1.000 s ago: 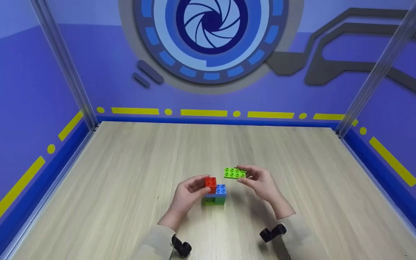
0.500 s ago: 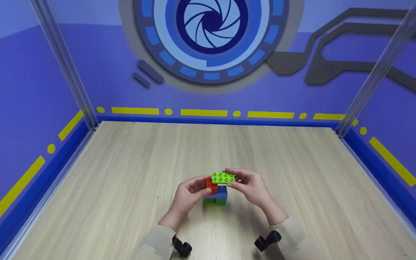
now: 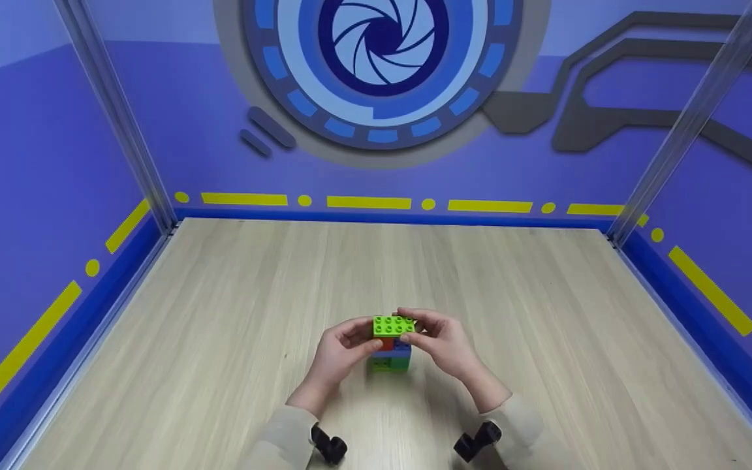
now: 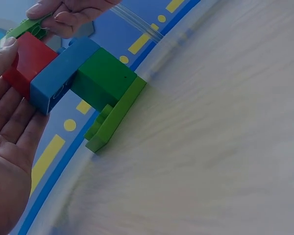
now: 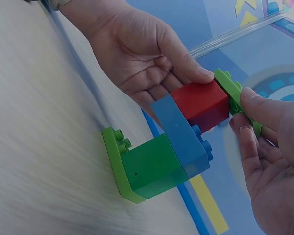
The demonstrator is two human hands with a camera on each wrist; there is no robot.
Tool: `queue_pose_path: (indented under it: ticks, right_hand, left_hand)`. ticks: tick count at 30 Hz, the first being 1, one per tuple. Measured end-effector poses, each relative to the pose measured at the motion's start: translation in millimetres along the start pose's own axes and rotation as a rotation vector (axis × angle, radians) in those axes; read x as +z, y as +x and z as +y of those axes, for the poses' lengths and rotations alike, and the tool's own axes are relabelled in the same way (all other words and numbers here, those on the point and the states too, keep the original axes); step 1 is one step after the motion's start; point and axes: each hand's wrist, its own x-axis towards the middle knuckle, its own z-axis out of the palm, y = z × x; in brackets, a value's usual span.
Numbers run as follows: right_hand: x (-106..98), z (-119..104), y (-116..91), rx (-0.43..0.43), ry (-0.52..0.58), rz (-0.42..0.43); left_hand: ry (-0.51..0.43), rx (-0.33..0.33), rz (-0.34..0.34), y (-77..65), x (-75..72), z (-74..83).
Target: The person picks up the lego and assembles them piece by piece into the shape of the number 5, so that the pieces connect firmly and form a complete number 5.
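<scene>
A small tower of toy building bricks stands on the table: a lime green plate [image 5: 115, 166] at the bottom, a dark green brick [image 5: 154, 164], a blue brick [image 5: 179, 137] across it, and a red brick [image 5: 201, 105] at one end of the blue one. My left hand [image 3: 337, 356] holds the red brick between thumb and fingers. Between the thumb and fingers of my right hand [image 3: 444, 339] is a second lime green plate [image 3: 393, 326], studs up. It lies over the red brick's top and overhangs the blue brick's bare studs [image 5: 203, 139].
The pale wooden table [image 3: 252, 281] spreads out around the tower. Blue printed panels [image 3: 154, 130] wall it at the back and both sides, with metal posts [image 3: 118, 124] in the corners. Black wrist cameras [image 3: 329, 446] sit at both cuffs.
My right hand has carried the lime green plate leftward, from beside the tower to over the red brick. The left hand has stayed at the red brick.
</scene>
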Motion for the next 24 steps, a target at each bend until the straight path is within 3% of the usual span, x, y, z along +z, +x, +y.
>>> queue_pose_path:
  ticks: [6, 24]
  right_hand:
    - [0.8, -1.2, 0.1, 0.015, 0.005, 0.008]
    - [-0.7, -0.2, 0.1, 0.049, -0.031, 0.002]
  left_hand:
    - [-0.044, -0.006, 0.009, -0.3, 0.1, 5.2]
    - [-0.014, -0.019, 0.038, -0.7, 2.5, 8.1]
